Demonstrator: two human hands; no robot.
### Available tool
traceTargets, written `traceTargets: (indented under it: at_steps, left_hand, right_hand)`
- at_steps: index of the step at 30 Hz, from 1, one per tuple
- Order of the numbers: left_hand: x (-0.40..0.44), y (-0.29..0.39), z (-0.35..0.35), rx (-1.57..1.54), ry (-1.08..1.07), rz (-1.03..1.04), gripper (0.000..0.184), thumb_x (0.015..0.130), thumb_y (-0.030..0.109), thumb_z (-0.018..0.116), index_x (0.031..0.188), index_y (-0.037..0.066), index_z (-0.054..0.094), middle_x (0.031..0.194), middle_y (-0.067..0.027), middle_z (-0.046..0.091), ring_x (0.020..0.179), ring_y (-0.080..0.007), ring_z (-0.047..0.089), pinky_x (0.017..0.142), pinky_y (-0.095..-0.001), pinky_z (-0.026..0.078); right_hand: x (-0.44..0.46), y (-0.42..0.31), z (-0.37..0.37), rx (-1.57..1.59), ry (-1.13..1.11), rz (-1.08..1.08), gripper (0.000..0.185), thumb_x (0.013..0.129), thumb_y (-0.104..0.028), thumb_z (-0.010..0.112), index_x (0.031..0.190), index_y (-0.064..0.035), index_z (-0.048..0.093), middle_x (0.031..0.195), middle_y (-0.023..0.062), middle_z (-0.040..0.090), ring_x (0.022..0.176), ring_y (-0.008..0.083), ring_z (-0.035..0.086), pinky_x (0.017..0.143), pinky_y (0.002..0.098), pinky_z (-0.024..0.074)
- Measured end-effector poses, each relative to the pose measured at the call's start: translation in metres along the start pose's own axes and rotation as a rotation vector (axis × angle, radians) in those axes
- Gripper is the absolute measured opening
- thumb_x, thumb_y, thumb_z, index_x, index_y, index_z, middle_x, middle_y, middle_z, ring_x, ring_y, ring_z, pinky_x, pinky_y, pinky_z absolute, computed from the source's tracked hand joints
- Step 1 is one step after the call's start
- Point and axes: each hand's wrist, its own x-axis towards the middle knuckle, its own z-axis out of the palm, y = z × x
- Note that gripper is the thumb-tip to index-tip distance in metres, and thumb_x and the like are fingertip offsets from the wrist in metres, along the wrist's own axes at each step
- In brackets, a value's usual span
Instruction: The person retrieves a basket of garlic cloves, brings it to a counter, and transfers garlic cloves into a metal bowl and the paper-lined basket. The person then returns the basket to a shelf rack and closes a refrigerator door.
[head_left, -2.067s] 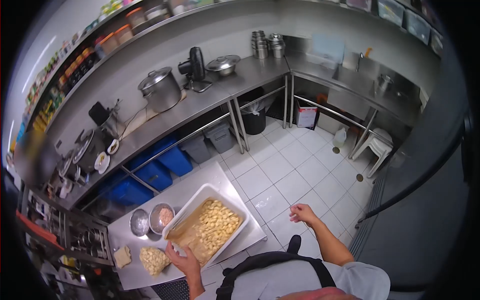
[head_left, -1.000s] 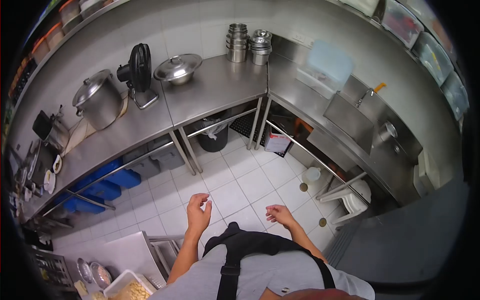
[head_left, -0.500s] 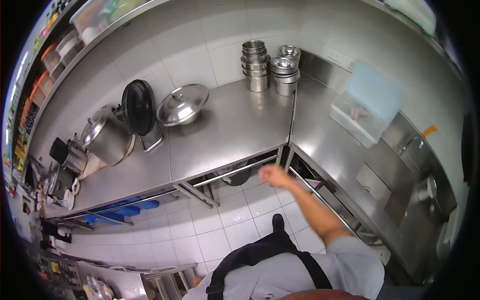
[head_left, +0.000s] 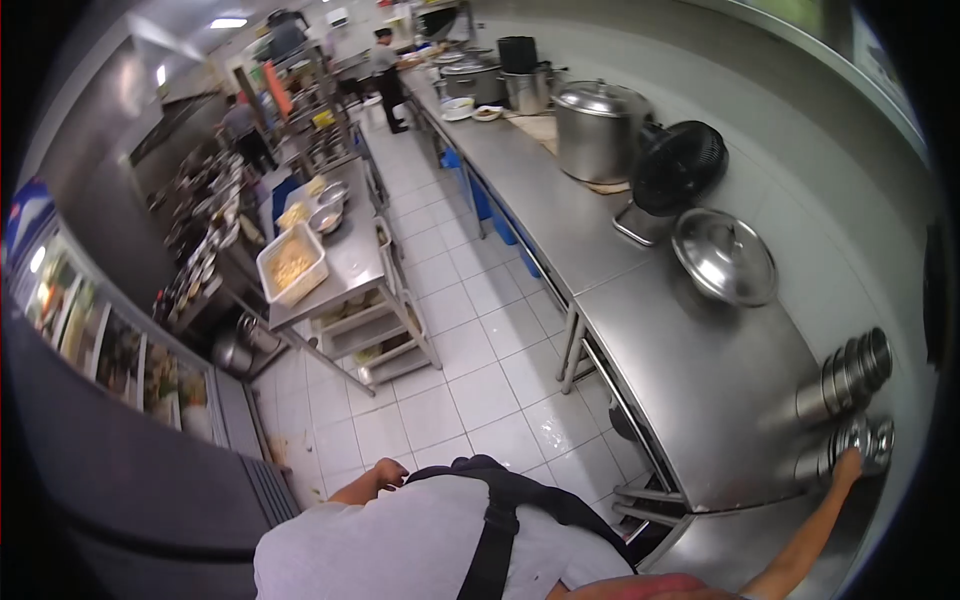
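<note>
On the right, my right hand (head_left: 848, 462) is at a stack of steel bowls (head_left: 852, 440), its fingers closed at the rim of a bowl. Exactly how the fingertips grip is too small to make out. Beside that stack, nested steel pots (head_left: 845, 378) lean toward the wall in this tilted view. My left hand (head_left: 390, 472) hangs low near my waist, away from the counter. Its fingers are loosely curled, and I see nothing in them.
The steel counter (head_left: 680, 370) carries a domed lid (head_left: 725, 257), a black fan (head_left: 680, 168) and a large pot (head_left: 598, 130). A prep table (head_left: 350, 250) with a white tub (head_left: 293, 264) stands across the tiled aisle. Two people work farther back.
My view has swung left, bringing the aisle and prep table into sight. My right hand has gone from above the floor by the counter's edge to the steel bowls.
</note>
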Motion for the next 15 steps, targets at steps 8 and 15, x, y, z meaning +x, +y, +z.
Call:
traceTargets:
  at_steps: [8, 15]
  left_hand:
    - [0.000, 0.026, 0.002, 0.346, 0.086, 0.205, 0.039, 0.077, 0.013, 0.070, 0.116, 0.015, 0.073, 0.102, -0.0097, 0.074, 0.092, -0.0321, 0.070, 0.078, -0.0426, 0.058]
    - [0.014, 0.231, -0.087, -0.261, 0.521, 0.384, 0.042, 0.085, 0.032, 0.073, 0.117, 0.004, 0.071, 0.098, -0.0202, 0.074, 0.091, -0.0337, 0.071, 0.083, -0.0415, 0.056]
  right_hand:
    - [0.050, 0.024, 0.031, 0.394, 0.331, 0.001, 0.042, 0.102, -0.023, 0.058, 0.137, 0.0002, 0.057, 0.125, 0.0246, 0.066, 0.116, 0.0412, 0.062, 0.101, 0.0432, 0.0470]
    - [-0.004, -0.086, -0.044, 1.041, 0.388, 0.020, 0.046, 0.107, -0.035, 0.054, 0.131, 0.0035, 0.062, 0.126, 0.0192, 0.067, 0.115, 0.0294, 0.063, 0.103, 0.0374, 0.0458]
